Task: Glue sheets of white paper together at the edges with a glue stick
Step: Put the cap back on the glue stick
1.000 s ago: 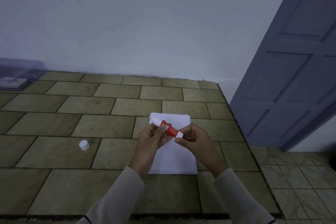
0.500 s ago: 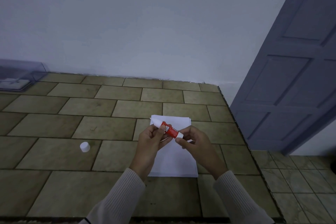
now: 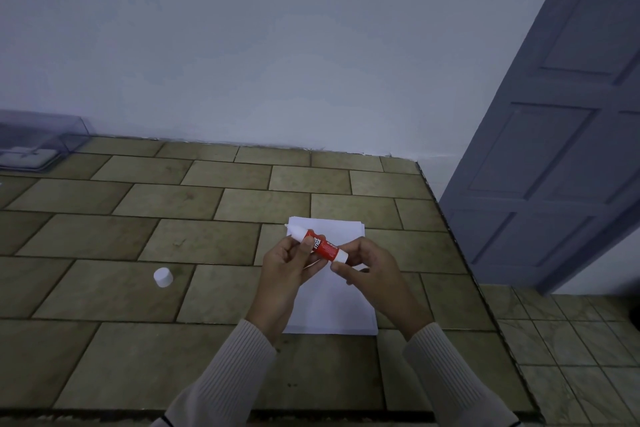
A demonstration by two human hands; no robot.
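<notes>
The left hand (image 3: 285, 270) grips the red barrel of the red-and-white plastic glue stick (image 3: 320, 244), and the right hand (image 3: 370, 270) pinches its white base, both just above the stack of white paper sheets (image 3: 332, 308) on the tan tiled tabletop (image 3: 138, 236). This looks like twisting glue out. Next, the tip must meet a sheet's edge. The stick's long axis runs diagonally, with the uncapped tip pointing away and leftward.

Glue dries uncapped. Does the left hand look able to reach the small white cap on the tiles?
Probably yes: the small white cap lies on bare tiles left of the left hand, nothing between, but that hand grips the red glue stick.
</notes>
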